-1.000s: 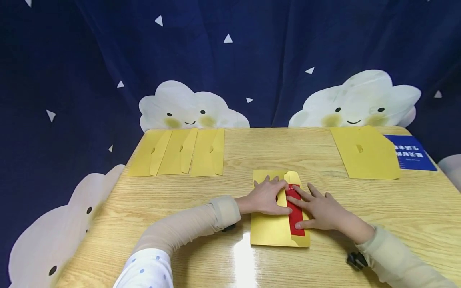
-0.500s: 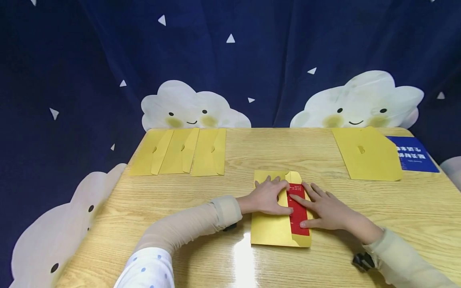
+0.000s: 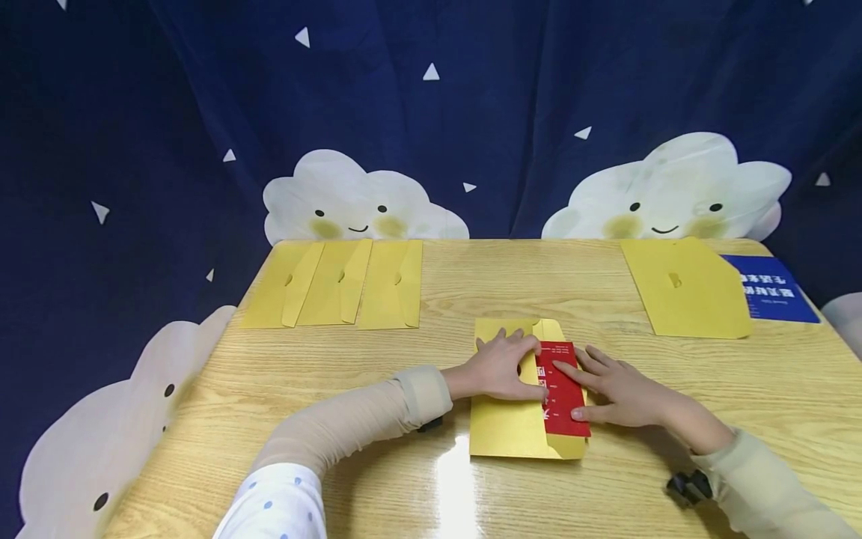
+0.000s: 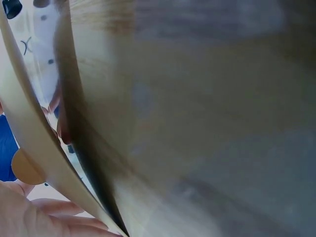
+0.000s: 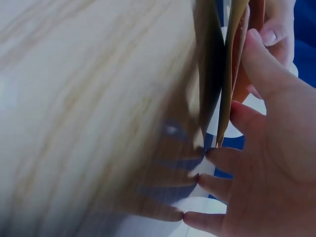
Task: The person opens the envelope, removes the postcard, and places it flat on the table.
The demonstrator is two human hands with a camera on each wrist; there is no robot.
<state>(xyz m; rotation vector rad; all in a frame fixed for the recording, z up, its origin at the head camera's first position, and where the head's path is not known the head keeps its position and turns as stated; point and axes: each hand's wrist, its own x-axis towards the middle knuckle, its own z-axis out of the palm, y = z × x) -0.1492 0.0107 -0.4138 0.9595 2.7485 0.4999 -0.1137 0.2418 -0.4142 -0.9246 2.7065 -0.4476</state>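
A yellow paper envelope [image 3: 505,432] lies on the table with its flap [image 3: 569,449] folded out to the right. From its opening sticks a red card [image 3: 562,408] with white print, its left part hidden inside. My left hand [image 3: 497,367] rests on the envelope, its thumb and index finger spread at the opening's edge. My right hand [image 3: 626,393] touches the card's exposed right part with extended index finger and thumb; its other fingers lie beyond the card's right edge. In the right wrist view, this hand's fingertips [image 5: 190,216] touch the tabletop.
Several more yellow envelopes lie about: a row [image 3: 333,284] at the back left and an open-flapped one [image 3: 687,292] at the back right. That one partly covers a blue card [image 3: 777,288]. A dark blue curtain [image 3: 377,90] hangs behind the wooden table [image 3: 269,389].
The red card has slid to the right out of the envelope, showing more of its print. My right hand has moved right with it, while my left hand has stayed on the envelope.
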